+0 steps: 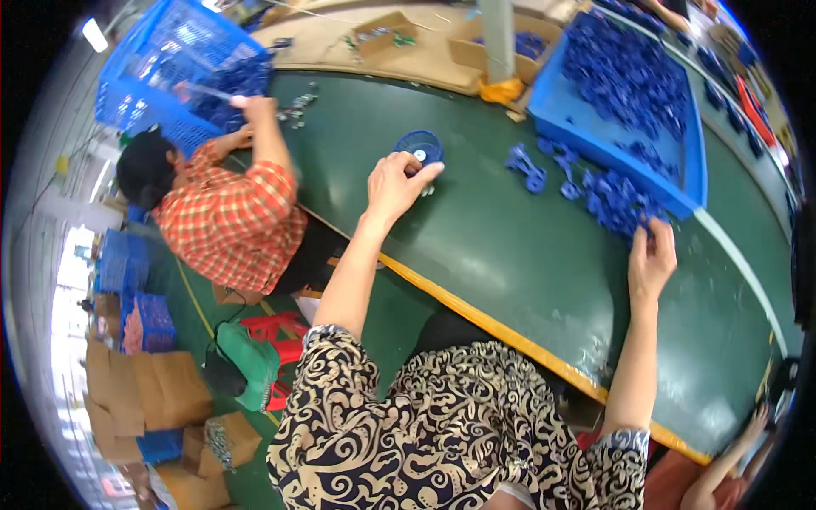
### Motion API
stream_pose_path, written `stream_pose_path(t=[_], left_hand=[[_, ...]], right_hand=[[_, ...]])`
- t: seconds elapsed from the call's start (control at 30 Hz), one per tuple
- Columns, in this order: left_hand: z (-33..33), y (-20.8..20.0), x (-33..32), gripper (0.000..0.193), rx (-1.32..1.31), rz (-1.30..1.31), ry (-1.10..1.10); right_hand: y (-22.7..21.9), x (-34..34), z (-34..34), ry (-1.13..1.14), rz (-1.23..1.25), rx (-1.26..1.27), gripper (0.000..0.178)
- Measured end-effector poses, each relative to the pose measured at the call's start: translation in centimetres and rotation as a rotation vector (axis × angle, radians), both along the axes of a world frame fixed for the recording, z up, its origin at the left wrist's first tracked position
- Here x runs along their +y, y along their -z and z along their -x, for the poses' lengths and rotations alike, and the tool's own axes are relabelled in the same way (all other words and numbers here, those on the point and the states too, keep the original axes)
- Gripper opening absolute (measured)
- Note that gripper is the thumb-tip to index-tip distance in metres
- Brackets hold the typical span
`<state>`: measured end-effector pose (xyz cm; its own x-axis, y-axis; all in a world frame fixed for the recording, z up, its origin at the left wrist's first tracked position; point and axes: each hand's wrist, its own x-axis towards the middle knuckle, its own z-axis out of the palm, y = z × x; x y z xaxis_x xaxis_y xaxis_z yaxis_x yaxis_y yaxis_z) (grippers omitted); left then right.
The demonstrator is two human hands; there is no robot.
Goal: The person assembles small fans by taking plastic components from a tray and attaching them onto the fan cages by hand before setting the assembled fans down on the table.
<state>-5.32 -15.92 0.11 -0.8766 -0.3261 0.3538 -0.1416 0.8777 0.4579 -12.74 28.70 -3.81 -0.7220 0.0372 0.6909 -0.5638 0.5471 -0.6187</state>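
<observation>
A: Two hands are out over the dark green table (510, 255) at once. Our left hand (395, 183) rests its curled fingers on the near rim of the round blue plastic fan grille with the pale centre (420, 147), thumb to one side. It touches the grille, but we cannot tell whether it truly grips it.

B: And the grille lies flat on the table, just past that hand, well apart from the other parts. Flat like that, it stays steady under the fingertips.

A: Our right hand (651, 259) reaches the near edge of the loose heap of small dark blue plastic parts (616, 200). Its fingers are bent down into the pieces; whether they have closed on one is hidden.

B: The heap spills beside the big blue plastic tray (561, 119), which is filled with more of the same parts, so both sit within an arm's stretch.

A: To our left, a person in an orange checked shirt (234, 225) leans over the table, one hand up at a blue plastic mesh crate (161, 72).

B: Brown cardboard boxes (382, 32) stand at the far edge.
</observation>
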Motion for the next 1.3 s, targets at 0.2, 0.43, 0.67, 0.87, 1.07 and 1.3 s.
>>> stream_pose_path(t=[0.2, 0.43, 0.67, 0.87, 1.07, 1.3], left_hand=[[-5.1, -1.6, 8.6, 0.040, -0.040, -0.012, 0.614], [-7.0, -2.5, 12.4, 0.064, -0.118, -0.166, 0.515], [-7.2, -2.3, 11.3, 0.035, -0.107, 0.117, 0.324], [-6.3, -2.5, 12.1, 0.022, -0.156, 0.036, 0.292], [-5.8, -2.6, 13.8, 0.013, -0.247, -0.284, 0.366], [-6.1, -0.8, 15.7, 0.011, -0.265, -0.494, 0.432]], right_hand=[[-2.0, -1.2, -0.9, 0.006, -0.014, 0.007, 0.013], [-4.2, -1.3, -2.0, 0.002, -0.206, 0.179, 0.016], [-5.4, 0.3, -5.0, -0.065, -0.604, 0.053, 0.021], [-3.4, 0.6, -8.6, -0.111, -0.795, -0.132, 0.024], [-4.3, 0.9, -9.5, -0.113, -0.579, -0.377, 0.026], [-3.7, 1.7, -9.8, 0.001, -0.370, -0.426, 0.032]])
